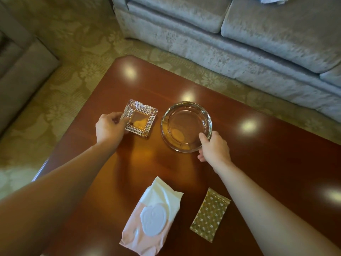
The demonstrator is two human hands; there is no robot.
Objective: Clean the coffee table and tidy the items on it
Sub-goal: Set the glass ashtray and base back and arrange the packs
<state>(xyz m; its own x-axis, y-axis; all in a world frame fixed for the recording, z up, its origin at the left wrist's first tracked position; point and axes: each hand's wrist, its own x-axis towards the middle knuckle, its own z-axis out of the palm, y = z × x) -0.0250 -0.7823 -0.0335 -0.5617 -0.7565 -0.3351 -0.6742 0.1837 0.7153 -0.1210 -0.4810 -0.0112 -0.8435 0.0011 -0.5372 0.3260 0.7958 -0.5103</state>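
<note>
A: Hands?
B: Your left hand (110,127) pinches the square ashtray (142,117); your right hand (215,147) grips the round ashtray (185,123) by its near rim.
A: Position?
B: Both mid-desk (258,159), side by side, not touching. The wipes pack (153,217) and sachet (210,216) lie nearer you.

Glossy polished wood table (258,163), clear cut-glass square ashtray (141,118), smooth glass round ashtray (186,126), velvety sofa (239,43)

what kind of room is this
Probably a living room: a glossy wooden coffee table stands on patterned carpet in front of a grey sofa, plus a square ashtray and a round ashtray.
</note>
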